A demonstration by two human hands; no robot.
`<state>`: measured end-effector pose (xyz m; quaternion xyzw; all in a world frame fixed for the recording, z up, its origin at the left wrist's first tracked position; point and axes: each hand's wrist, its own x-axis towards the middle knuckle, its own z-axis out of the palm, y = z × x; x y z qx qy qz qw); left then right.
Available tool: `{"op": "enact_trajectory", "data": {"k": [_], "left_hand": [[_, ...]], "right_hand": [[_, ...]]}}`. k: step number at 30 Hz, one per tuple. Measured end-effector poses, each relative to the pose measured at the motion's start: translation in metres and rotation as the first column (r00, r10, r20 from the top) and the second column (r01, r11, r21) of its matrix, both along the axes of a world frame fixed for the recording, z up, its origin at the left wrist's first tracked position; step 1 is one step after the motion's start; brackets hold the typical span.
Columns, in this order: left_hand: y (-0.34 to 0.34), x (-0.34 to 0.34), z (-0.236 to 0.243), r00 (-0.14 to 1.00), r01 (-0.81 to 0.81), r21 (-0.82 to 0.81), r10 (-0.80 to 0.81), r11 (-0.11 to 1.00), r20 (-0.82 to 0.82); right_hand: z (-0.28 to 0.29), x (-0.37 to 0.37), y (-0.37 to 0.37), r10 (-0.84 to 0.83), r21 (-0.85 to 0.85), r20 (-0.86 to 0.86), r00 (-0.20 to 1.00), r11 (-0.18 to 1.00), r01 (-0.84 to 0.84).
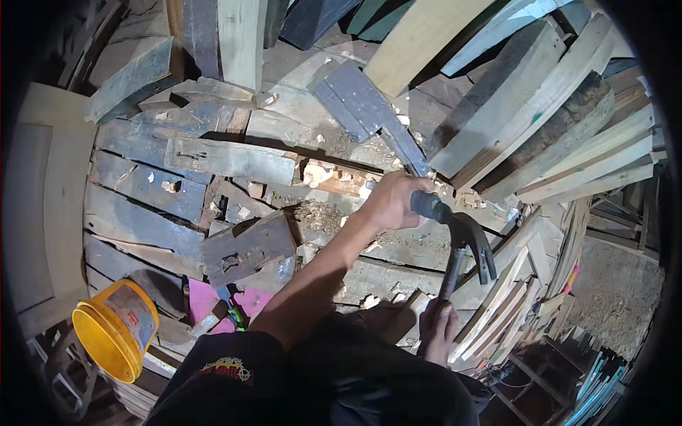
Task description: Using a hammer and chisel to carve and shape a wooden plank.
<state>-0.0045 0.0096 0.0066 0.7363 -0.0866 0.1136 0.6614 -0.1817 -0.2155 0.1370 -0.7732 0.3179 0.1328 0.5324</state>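
Observation:
My right hand (pixel 439 328) grips the dark handle of a claw hammer (pixel 470 240), its claw curving down at the right. The hammer's striking end lies over my closed left hand (pixel 394 202), so what that fist holds is hidden. Next to the left fist is a pale timber (pixel 234 160) with a rough, chipped-out stretch (pixel 334 176) full of wood chips. A dark-faced wood block (pixel 348 99) with a narrow strip reaching toward my left hand lies just beyond. Loose shavings (pixel 320 216) are scattered beside my left forearm.
Boards and beams (pixel 526 99) stand or lean at the far side and right. A yellow bucket (pixel 117 330) lies tilted at lower left, near pink sheets (pixel 202 298). A short wood block (pixel 249 248) lies left of my forearm. Slats (pixel 508 319) are piled at right.

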Motion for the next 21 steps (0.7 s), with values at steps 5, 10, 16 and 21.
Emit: {"op": "enact_trajectory", "data": {"k": [5,10,16,21], "left_hand": [[0.000,0.001,0.002,1.000,-0.012,0.052,0.013,0.999,-0.028],[-0.003,-0.001,-0.006,0.998,-0.054,0.090,0.056,0.995,-0.028],[-0.008,0.002,-0.017,0.988,-0.132,0.014,0.130,0.991,0.086],[-0.010,0.001,-0.021,0.999,0.012,0.175,-0.005,0.985,-0.040]], "right_hand": [[0.020,0.016,-0.016,-0.048,0.338,0.074,0.996,0.941,0.020],[0.078,0.050,-0.028,-0.011,0.446,0.540,0.841,0.852,-0.275],[0.031,0.043,-0.008,-0.148,0.246,0.727,0.671,0.968,-0.053],[-0.015,0.000,-0.003,0.188,-0.155,0.250,0.950,0.976,-0.152]]}}
